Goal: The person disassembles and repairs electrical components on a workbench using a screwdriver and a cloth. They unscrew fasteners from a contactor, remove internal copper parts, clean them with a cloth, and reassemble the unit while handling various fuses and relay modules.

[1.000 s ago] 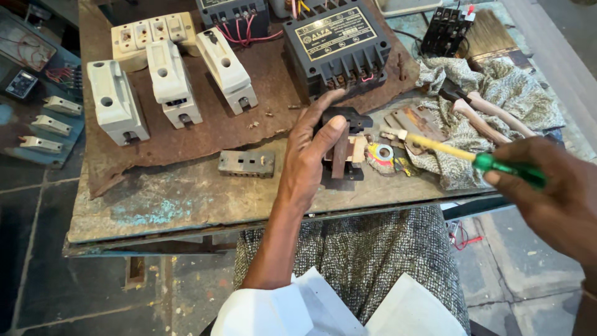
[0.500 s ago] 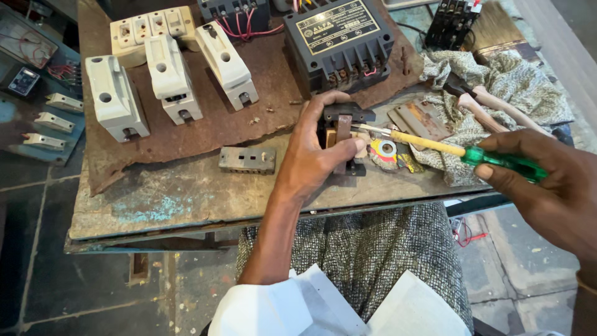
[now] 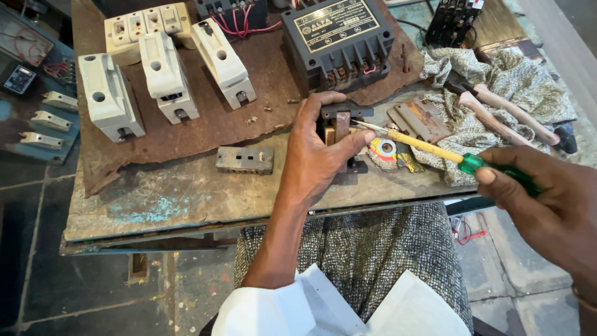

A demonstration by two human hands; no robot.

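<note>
a small dark switch part (image 3: pixel 339 121) is gripped upright near the front edge of the worn workbench (image 3: pixel 155 199), just in front of the big grey box (image 3: pixel 339 40). it is clamped by the left hand (image 3: pixel 314 155), thumb on its right side and fingers curled over its top and left side, so little of its body is seen. a screwdriver (image 3: pixel 435 151) with a yellow shaft and green handle is held closed in the right hand (image 3: pixel 547 205), and its metal tip is brought to the upper right face of the part, touching or almost touching; which of the two cannot be told.

the step in hand is judged to be the seating of the tip on a screw or clip of the part, with the part steadied for it. for the next move, the tip must be kept square in its slot, the part must be held firm against the turn, and pressure is best kept along the shaft so that the blade is not slid toward the thumb.

three white fuse carriers (image 3: pixel 165 78) are laid on a rusty sheet behind, a small rusty terminal strip (image 3: pixel 244 160) lies left of the left hand, and a roll of tape (image 3: pixel 384 151) and a patterned cloth (image 3: pixel 516 78) with wooden-handled tools on it are seen under and behind the screwdriver.
</note>
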